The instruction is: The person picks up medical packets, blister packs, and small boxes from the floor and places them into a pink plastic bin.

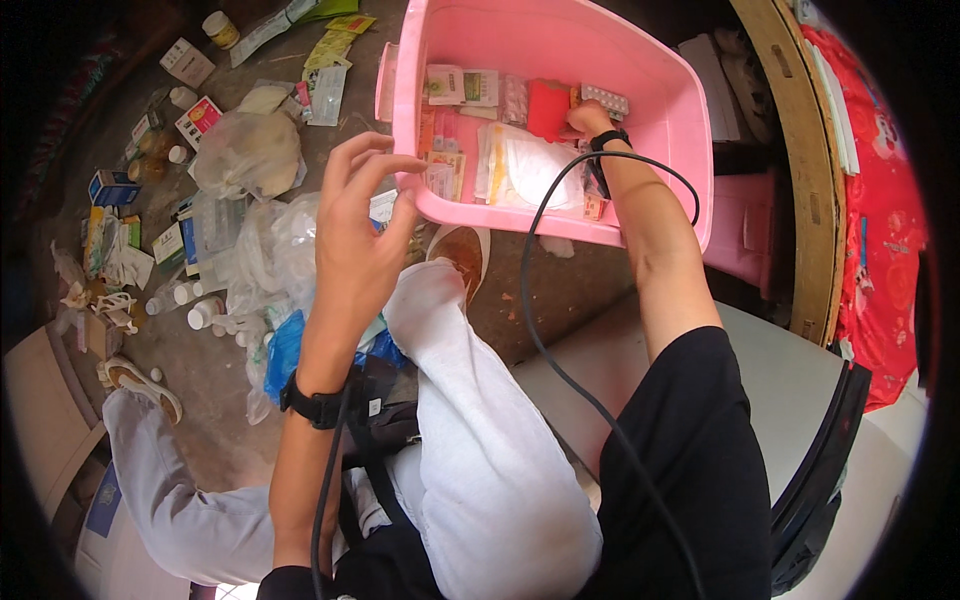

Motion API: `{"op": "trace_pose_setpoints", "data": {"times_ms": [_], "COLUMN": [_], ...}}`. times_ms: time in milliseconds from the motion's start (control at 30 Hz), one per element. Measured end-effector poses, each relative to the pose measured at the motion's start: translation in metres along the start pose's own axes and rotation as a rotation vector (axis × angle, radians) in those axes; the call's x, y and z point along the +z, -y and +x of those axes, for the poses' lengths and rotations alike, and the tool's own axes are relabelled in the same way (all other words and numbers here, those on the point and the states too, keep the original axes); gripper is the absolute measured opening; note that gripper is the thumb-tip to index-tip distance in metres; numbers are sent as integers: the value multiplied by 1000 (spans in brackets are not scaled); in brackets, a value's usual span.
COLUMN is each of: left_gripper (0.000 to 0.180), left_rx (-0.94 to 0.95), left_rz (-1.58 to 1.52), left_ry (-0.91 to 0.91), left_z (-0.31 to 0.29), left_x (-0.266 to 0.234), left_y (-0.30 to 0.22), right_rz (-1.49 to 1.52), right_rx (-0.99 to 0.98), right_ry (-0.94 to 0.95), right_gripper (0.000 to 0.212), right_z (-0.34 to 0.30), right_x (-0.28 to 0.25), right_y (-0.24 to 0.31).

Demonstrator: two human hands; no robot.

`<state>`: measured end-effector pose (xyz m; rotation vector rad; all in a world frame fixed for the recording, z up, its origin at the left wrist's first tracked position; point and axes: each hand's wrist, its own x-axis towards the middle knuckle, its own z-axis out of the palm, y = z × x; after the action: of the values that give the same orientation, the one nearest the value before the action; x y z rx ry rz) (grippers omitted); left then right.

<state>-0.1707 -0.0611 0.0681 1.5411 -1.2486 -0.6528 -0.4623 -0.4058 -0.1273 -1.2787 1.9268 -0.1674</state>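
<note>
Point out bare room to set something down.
Nearly bare: floor between brown shoe and grey surface; that surface, between black sleeve and wooden frame. Crowded: floor left of the pink bin, with bags, bottles and boxes.

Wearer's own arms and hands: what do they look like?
Left hand and right hand: ungloved. Black left wristband, black right wristband. Black cables run near both forearms. Short black sleeves; forearms bare.
</note>
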Motion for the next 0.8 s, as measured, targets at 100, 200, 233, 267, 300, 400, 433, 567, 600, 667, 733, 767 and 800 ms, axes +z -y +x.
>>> {"op": "trace_pose_setpoints", "data": {"times_ms": [100, 200, 233, 267, 300, 400, 433, 567, 600, 667, 733, 767, 800], "left_gripper": [22, 22, 22, 22, 21, 21, 21, 20, 19, 19, 18, 18, 18], "left_rx": [1, 14, 14, 15, 11, 9, 9, 16, 12, 6, -12, -22, -17], "left_rz": [8, 36, 40, 38, 39, 21, 14, 26, 30, 42, 30, 24, 16], "left_ry": [4, 8, 9, 11, 6, 2, 4, 5, 3, -5, -5, -7, -1], "left_z": [-1, -2, -2, -2, -3, -1, 0, 0, -1, -2, -2, -2, -1], "left_x": [-2, -3, -3, -3, -4, -3, -2, -1, -2, -5, -4, -4, -2], "left_y": [1, 1, 1, 0, 1, 2, 1, 4, 4, 3, 1, 1, 1], "right_rz": [70, 177, 181, 181, 184, 75, 50, 29, 33, 42, -38, -79, -172], "right_rx": [14, -10, -5, 3, 8, 6, -8, -257, -301, -390, -363, -350, -384], "right_ry": [73, 183, 224, 260, 308, 440, 460, 316, 273, 188, 148, 129, 83], "right_gripper": [18, 18, 17, 17, 18, 23, 23, 18, 18, 16, 16, 16, 17], "right_z": [-6, -26, -31, -36, -47, -52, -49, -49, -50, -50, -28, -10, 12], "right_x": [1, -8, -10, -17, -17, -37, -45, -45, -39, -26, -21, -16, -18], "right_y": [4, 2, 5, 7, 14, 18, 16, 19, 21, 24, 10, 0, -16]}}
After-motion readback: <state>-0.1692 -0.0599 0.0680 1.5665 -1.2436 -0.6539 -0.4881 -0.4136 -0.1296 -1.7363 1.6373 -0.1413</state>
